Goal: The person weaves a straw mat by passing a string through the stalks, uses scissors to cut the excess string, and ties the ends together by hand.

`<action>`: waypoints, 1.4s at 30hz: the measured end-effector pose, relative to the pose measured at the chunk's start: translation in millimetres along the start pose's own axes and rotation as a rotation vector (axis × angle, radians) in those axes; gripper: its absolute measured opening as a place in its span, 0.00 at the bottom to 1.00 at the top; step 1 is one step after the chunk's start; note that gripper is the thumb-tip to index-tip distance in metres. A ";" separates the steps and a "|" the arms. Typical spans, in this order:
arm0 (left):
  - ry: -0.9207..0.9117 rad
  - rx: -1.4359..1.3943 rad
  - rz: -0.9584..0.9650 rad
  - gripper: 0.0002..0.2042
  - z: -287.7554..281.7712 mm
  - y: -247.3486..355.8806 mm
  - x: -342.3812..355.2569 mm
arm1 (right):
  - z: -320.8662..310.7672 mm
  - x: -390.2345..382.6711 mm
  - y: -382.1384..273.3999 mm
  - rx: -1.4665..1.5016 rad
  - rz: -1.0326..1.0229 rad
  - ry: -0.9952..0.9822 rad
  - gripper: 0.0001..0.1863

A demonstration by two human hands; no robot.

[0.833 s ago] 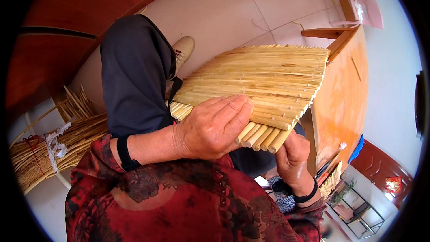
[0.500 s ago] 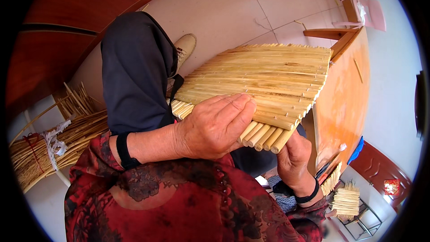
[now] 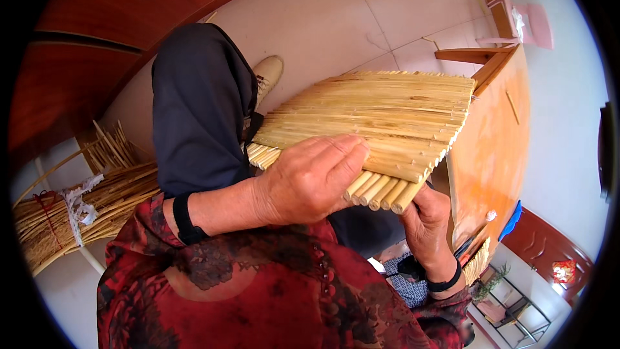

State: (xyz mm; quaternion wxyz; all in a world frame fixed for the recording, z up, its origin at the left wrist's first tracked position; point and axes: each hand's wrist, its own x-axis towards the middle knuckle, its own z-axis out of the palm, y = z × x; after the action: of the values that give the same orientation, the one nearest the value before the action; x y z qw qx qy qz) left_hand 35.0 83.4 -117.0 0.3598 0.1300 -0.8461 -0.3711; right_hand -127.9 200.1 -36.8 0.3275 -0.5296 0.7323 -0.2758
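Note:
A mat of pale yellow stalks (image 3: 374,103), laid side by side with small stitches along the right part, lies tilted in front of my body. My left hand (image 3: 316,174) is closed on its near edge, thumb and fingers pressed on the top face. Several round stalk ends (image 3: 386,198) stick out from a lower layer beside that hand. My right hand (image 3: 427,223) supports the mat's near right corner, thumb by the outermost stalk end; its other fingers are mostly hidden.
A wooden table (image 3: 494,148) stands close on the right, with a loose stalk on it. At the left lies a large bundle of stalks (image 3: 123,197) tied with white cloth. A pink chair (image 3: 537,26) is at the far right, and red-brown cabinet doors (image 3: 84,77) are at the far left.
The mat tips slightly, its far edge a little lower in view; both hands keep their places on it. A stalk bundle seen at the lower right is out of sight now, exposing a rack.

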 end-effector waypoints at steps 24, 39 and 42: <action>0.033 0.021 0.007 0.24 -1.5 -2.3 -1.7 | 6.7 -2.6 -7.1 0.080 0.075 0.015 0.09; -0.004 0.016 0.014 0.24 -2.5 -3.0 -0.1 | 11.4 6.8 -16.1 0.260 0.173 0.016 0.14; 0.003 0.014 0.023 0.24 -2.7 -3.8 1.3 | 12.6 6.7 -14.7 0.324 0.203 0.014 0.15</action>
State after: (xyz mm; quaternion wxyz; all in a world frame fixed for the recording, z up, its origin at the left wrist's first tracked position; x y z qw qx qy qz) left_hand 35.8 78.6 -117.8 0.3645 0.1234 -0.8495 -0.3609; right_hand -110.9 188.7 -35.0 0.4296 -0.3914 0.7303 -0.3592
